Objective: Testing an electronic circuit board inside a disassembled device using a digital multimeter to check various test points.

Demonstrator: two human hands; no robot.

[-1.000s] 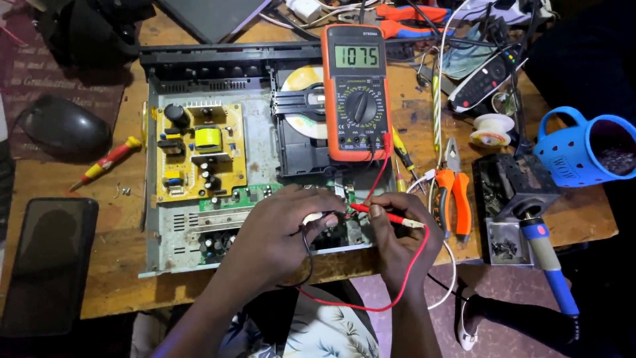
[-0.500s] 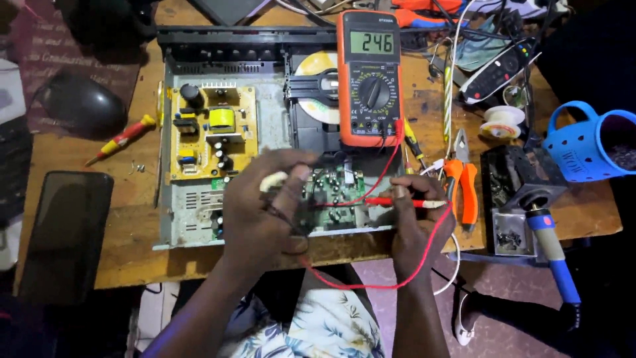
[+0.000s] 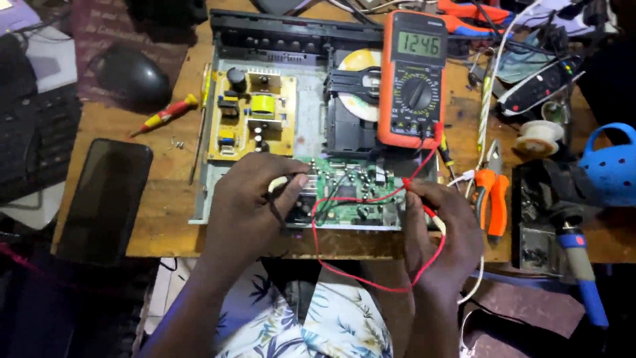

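1. Nearest the camera, the left hand [image 3: 255,199] rests curled over the front left of the green circuit board [image 3: 351,189], fingers closed on a black probe whose tip is hidden under the fingers.
2. The right hand [image 3: 442,225] is closed around the red probe [image 3: 424,202] at the board's front right corner. The probe's long axis runs diagonally, its tip pointing up and left toward the board edge.
3. A red lead [image 3: 371,282] loops from the right hand down past the table edge, back up across the board, then away to the meter.
4. The green circuit board lies flat in the front part of the opened player chassis [image 3: 308,132], its long axis running left to right.
5. Just right of the right hand lie orange-handled pliers [image 3: 493,199]; further right, a blue-handled soldering iron [image 3: 583,265].
6. At the left, a dark phone [image 3: 106,199] lies flat on the wooden table [image 3: 165,192], well apart from the hands.
7. Behind the green board sit a yellow power board [image 3: 255,116] at left and a disc tray [image 3: 354,93] at right.
8. An orange multimeter [image 3: 412,76] lies over the tray, upright toward the far edge, display lit.
9. Farther off: a red-and-yellow screwdriver [image 3: 165,114], a black mouse [image 3: 132,76], a solder spool [image 3: 538,136] and a blue cup [image 3: 613,166].
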